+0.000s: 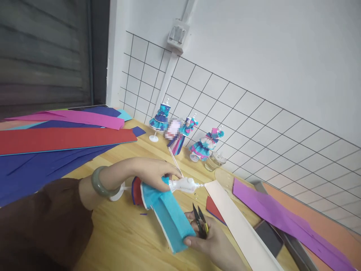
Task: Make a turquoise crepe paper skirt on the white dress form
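Observation:
A small white dress form (184, 185) lies on its side, its round base to the left and its neck pointing right. My left hand (152, 171) is closed around its waist, pressing the top of a blue paper-like strip (172, 220) with white edging against it. Part of the strip is wrapped round the form as a skirt, over a red layer (137, 192). My right hand (210, 241) pinches the strip's loose end between thumb and finger. Thread snips (200, 222) with dark blades and a yellow part also sit in that hand, blades apart and pointing up.
Red (67, 140), dark blue and pink sheets lie at the left. Toward the wall grid stand several dressed small forms (160, 119) and a glass jar (214, 161). A pale strip (239, 226), a purple sheet (284, 218) and a dark phone-like slab (269, 237) are at the right.

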Tool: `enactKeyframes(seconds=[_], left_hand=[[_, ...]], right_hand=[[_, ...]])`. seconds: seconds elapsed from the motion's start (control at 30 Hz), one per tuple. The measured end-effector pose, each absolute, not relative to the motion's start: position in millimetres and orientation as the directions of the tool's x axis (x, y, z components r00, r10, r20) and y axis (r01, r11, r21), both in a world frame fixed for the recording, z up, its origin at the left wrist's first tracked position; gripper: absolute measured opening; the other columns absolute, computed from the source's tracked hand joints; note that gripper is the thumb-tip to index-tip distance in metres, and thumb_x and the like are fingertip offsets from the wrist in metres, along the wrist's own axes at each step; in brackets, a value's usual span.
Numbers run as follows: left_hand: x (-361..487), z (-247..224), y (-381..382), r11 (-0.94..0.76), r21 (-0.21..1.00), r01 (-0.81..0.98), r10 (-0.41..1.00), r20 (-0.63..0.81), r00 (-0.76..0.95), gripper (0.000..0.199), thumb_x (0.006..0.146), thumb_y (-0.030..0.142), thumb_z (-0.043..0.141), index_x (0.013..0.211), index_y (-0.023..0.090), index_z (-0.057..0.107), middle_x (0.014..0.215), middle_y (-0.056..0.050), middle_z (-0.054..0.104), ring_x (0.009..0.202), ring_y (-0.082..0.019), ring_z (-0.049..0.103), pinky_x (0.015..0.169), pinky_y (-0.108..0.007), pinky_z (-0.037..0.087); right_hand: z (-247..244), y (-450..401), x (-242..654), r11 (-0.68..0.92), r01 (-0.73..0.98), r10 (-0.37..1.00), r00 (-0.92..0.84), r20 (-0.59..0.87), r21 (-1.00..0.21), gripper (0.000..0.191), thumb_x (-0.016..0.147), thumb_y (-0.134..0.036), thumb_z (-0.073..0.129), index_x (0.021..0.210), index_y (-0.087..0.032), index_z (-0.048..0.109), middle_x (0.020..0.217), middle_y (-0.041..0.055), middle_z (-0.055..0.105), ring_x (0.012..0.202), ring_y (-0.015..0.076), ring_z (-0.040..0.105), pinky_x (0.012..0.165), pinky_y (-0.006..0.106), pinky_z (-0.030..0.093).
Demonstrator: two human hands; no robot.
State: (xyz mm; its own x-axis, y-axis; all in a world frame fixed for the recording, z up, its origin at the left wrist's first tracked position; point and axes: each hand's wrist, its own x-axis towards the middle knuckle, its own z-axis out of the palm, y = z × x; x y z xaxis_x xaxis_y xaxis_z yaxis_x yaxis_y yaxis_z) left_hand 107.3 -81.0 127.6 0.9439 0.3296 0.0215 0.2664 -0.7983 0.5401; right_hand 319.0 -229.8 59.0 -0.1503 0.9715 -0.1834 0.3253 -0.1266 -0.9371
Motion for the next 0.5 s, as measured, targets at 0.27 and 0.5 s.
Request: enactKeyframes(seconds=[0.27, 0.5], left_hand=[[113.8, 108.8, -80.2, -0.812, 0.518, 0.269, 0.302, -0.022, 0.953, 0.043, 0.068, 0.022, 0.053, 0.111, 0.026, 0.057, 0.104, -0.001, 0.065, 0.089, -0.019, 0.06, 0.07, -0.025, 0.045], [120.3, 105.5, -84.3, -0.88, 0.397, 0.263, 0.326, 0.101, 0.94, 0.039, 0.072, 0.02, 0.05, 0.109, 0.028, 0.059, 0.101, -0.001, 0.068, 0.085, -0.022, 0.06, 0.076, -0.032, 0.042]], right_hand=[[49.9, -226.0, 324.1, 0.055, 0.587, 0.987, -0.152, -0.043, -0.807, 0.046, 0.087, -0.052, 0.04, 0.06, -0.021, 0.061, 0.058, 0.0025, 0.052, 0.063, 0.0208, 0.05, 0.06, 0.03, 0.035], [50.6, -226.5, 320.0, 0.033, 0.619, 0.987, -0.146, -0.073, -0.785, 0.055, 0.091, -0.05, 0.032, 0.051, -0.02, 0.055, 0.058, 0.0032, 0.056, 0.062, 0.0199, 0.053, 0.068, 0.03, 0.037]])
